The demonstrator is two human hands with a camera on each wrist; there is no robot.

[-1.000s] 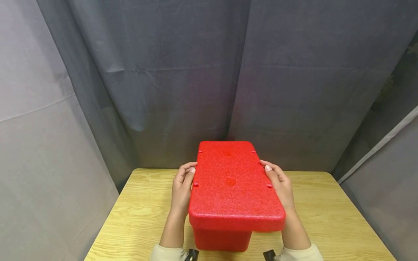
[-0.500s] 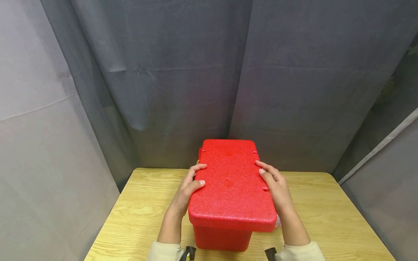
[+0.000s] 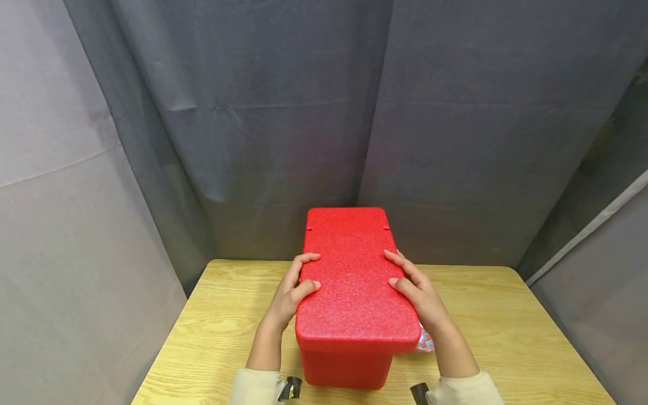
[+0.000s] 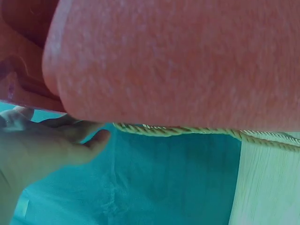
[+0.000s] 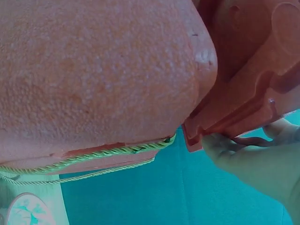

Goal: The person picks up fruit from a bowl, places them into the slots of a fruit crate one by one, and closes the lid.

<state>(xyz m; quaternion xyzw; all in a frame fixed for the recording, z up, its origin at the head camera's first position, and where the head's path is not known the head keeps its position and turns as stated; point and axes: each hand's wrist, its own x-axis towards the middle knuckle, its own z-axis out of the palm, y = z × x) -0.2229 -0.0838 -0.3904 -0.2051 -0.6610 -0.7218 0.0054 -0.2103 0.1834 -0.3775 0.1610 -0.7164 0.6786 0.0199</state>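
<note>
A red lid (image 3: 351,270) with rounded corners lies over a red box (image 3: 349,368), whose front wall shows below it in the head view. My left hand (image 3: 288,292) grips the lid's left edge, thumb on top. On the opposite edge my right hand (image 3: 424,298) holds it the same way, and the right wrist view shows the ribbed underside of the lid (image 5: 243,108) apart from the box wall (image 5: 103,70). Yellowish twisted rope (image 5: 93,157) runs along the box's side. In the left wrist view, rope (image 4: 178,131) also shows under the box wall (image 4: 178,61). The box's inside is hidden.
The box stands on a light wooden table (image 3: 212,332). Right of the box lies a roundish item (image 3: 426,341) with a pale, red and blue pattern, partly covered by the lid and right hand. Grey curtains (image 3: 283,140) hang behind the table and along both sides.
The lid has shifted left and toward the back, now lining up more closely with the box. Both thumbs have come farther onto its top. More of the patterned item shows at the right.
</note>
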